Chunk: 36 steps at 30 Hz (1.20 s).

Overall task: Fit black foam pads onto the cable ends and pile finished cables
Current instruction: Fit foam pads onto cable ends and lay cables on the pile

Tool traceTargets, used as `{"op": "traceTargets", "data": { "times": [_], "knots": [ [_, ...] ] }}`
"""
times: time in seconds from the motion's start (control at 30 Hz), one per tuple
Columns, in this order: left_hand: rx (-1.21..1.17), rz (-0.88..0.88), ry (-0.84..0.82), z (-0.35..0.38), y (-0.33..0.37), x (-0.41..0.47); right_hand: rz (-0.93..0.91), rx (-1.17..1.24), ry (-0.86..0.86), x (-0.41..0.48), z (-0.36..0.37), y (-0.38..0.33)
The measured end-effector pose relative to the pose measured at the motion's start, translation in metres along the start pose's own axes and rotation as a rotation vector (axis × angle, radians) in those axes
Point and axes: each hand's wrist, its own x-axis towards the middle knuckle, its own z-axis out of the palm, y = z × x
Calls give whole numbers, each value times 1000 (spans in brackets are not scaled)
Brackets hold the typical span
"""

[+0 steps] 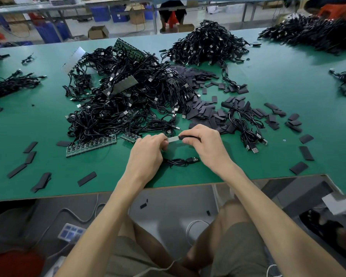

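just in front of the cable heap (124,100), the left hand (148,150) pinches a pale cable end (173,139). the right hand (206,144) grips a black foam pad (191,137) that meets that end. a usb plug (193,159) lies on the bench (48,126), also in front of the heap. loose pads (204,112) are scattered right of the heap.
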Motion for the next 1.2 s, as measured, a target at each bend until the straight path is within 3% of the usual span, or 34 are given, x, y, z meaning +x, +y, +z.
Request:
{"op": "traceTargets", "data": {
  "times": [0.83, 1.2],
  "knots": [
    [17, -4, -23, -3, 0, 0, -44, 5, -92, -1, -1, -1],
    [-16, 110, -59, -4, 2, 0, -47, 39, -93, -4, 2, 1]
  ]
}}
